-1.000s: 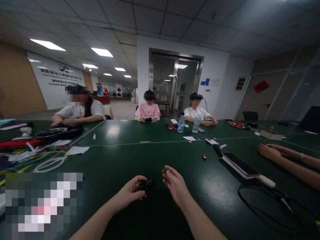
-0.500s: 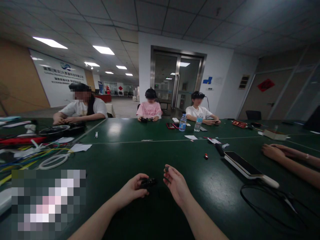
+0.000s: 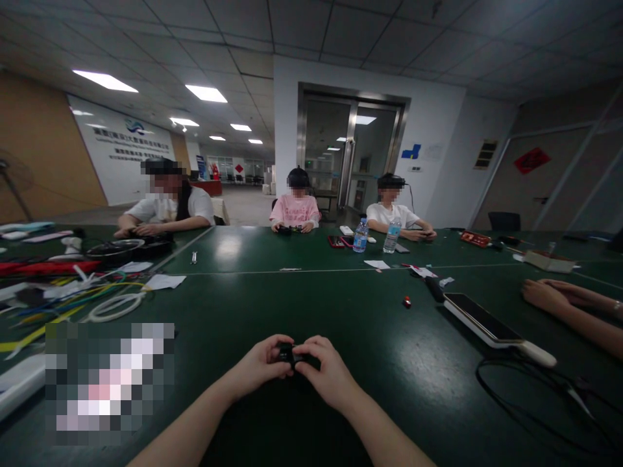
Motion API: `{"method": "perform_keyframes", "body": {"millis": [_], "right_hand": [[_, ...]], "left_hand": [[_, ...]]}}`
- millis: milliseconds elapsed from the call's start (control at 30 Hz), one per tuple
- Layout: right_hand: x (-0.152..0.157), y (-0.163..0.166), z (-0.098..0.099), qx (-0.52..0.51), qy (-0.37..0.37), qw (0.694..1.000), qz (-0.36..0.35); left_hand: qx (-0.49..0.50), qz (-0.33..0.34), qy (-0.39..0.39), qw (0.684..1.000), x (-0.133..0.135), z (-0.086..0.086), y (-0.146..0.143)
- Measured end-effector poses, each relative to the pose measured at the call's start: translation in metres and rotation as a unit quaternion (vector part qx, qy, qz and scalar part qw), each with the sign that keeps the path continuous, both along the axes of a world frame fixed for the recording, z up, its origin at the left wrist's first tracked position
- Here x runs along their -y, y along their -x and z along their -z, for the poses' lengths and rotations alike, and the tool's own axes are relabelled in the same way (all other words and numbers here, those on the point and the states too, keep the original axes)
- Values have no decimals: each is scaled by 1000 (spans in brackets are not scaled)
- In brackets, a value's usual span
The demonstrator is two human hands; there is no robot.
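Observation:
A small black part (image 3: 287, 354) sits between my two hands just above the dark green table (image 3: 311, 305) at the bottom centre. My left hand (image 3: 260, 364) is curled round its left side. My right hand (image 3: 325, 371) has its fingers pinched against the part's right end. Most of the part is hidden by my fingers, and I cannot make out the tiny piece my right hand held earlier.
A phone on a white bar (image 3: 491, 321) with a black cable (image 3: 535, 395) lies to the right, near another person's hands (image 3: 549, 292). Coloured wires and a white coil (image 3: 111, 306) lie at left. A small red item (image 3: 405, 301) and two water bottles (image 3: 360, 235) stand farther off. Three people sit opposite.
My right hand, which held a tiny piece up apart from the black part, has come down and left to meet my left hand on it.

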State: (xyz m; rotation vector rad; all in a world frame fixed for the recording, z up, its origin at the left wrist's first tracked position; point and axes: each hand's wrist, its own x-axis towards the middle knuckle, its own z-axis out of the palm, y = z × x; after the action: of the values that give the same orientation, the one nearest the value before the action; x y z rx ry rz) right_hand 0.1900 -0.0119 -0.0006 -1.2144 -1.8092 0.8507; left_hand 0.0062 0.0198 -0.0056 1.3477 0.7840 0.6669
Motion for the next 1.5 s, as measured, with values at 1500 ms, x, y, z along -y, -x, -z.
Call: {"method": "perform_keyframes", "body": {"millis": [1500], "right_hand": [[-2,-8,4,-88,44,995,4]], "left_hand": [[-35,-35,-112,992,8,-5,-5]]}}
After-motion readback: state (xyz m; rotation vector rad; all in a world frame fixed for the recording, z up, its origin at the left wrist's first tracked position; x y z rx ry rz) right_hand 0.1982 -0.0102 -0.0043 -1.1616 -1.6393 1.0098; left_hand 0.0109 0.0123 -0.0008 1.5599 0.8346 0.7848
